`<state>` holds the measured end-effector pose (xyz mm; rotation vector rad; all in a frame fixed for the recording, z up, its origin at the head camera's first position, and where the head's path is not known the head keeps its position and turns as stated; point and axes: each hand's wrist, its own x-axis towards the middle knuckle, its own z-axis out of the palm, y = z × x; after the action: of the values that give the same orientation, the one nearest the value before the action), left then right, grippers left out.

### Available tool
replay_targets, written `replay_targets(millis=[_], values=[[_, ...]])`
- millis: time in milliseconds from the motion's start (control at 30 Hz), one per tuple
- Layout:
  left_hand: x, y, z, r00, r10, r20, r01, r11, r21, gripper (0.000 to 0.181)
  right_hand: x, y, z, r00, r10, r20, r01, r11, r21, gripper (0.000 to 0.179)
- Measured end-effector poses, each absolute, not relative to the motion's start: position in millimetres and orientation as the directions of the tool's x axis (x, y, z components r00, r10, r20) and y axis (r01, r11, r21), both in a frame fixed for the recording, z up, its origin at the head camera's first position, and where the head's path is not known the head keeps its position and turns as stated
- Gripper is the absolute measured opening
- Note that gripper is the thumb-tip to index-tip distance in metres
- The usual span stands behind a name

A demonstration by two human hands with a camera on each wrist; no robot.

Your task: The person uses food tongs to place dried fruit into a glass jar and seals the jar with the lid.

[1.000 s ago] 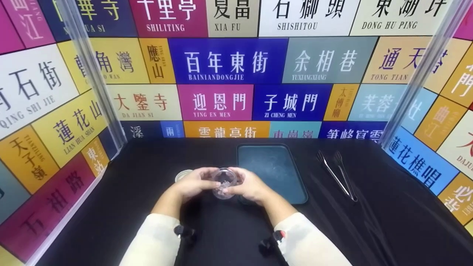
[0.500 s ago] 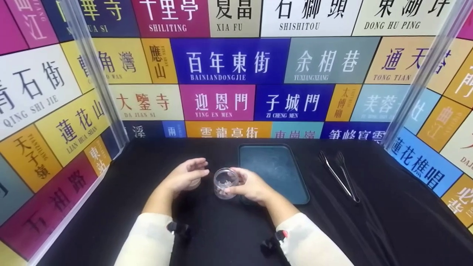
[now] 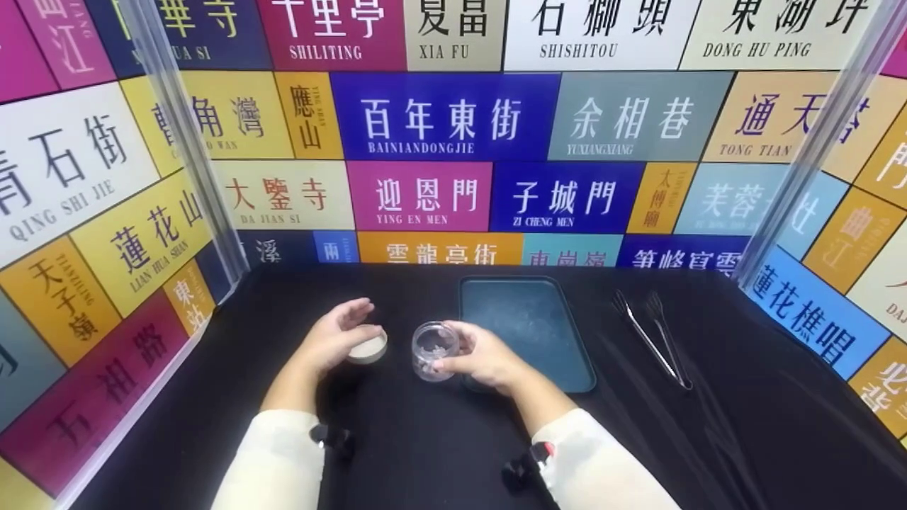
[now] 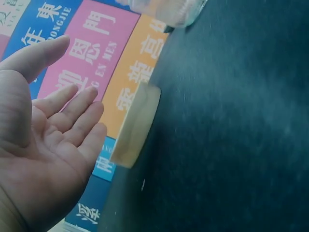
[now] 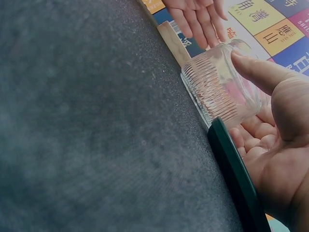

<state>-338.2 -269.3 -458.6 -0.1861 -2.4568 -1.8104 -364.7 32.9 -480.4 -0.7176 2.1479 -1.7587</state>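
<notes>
A clear glass jar [image 3: 433, 352] with small translucent pieces inside stands lidless on the black cloth. My right hand [image 3: 485, 359] holds it from the right, thumb and fingers around its side; in the right wrist view the jar [image 5: 212, 89] shows fine vertical ribs. Left of the jar lies a round, pale lid [image 3: 369, 350]. Beside that lid is my left hand [image 3: 331, 341], its fingers loosely extended and holding nothing. From the left wrist, the lid [image 4: 138, 126] appears flat on the cloth, just beyond the fingertips.
A dark teal tray [image 3: 528, 326] lies right behind the right hand, its edge [image 5: 236, 174] close to the jar. Farther right rest metal tongs [image 3: 659, 347], spread apart. Printed panels [image 3: 446, 117] rise behind the black-covered table [image 3: 411, 439], with clear uprights at both corners.
My left hand has come off the jar and moved left, passing over the lid to its left side. The right hand keeps its hold on the jar, which stays in place.
</notes>
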Motion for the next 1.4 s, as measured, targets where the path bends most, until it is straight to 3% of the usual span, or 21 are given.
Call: replay_targets(millis=[367, 733, 900, 1200, 1400], values=[[-341, -279, -470, -0.99, -0.012, 0.141, 0.129, 0.347, 0.929, 0.087, -363, 32, -480, -0.844, -0.53, 0.087, -0.199, 0.158, -0.967, 0.075], [-340, -285, -477, -0.996, -0.08, 0.048, -0.004, 0.554, 0.833, 0.107, -364, 30, -481, -0.836, -0.539, 0.102, -0.205, 0.135, -0.97, 0.072], [-340, -285, -476, -0.996, -0.089, 0.032, -0.033, 0.641, 0.767, 0.103, -364, 30, -480, -0.842, -0.53, 0.099, -0.206, 0.147, -0.967, 0.075], [-342, -277, -472, -0.992, -0.09, 0.087, 0.014, 0.612, 0.791, 0.102, -360, 29, -480, -0.86, -0.492, 0.132, -0.292, 0.264, -0.919, 0.1], [-342, -268, -470, -0.993, -0.056, 0.103, 0.052, 0.576, 0.816, 0.1, -360, 28, -479, -0.867, -0.473, 0.159, -0.356, 0.363, -0.861, 0.102]])
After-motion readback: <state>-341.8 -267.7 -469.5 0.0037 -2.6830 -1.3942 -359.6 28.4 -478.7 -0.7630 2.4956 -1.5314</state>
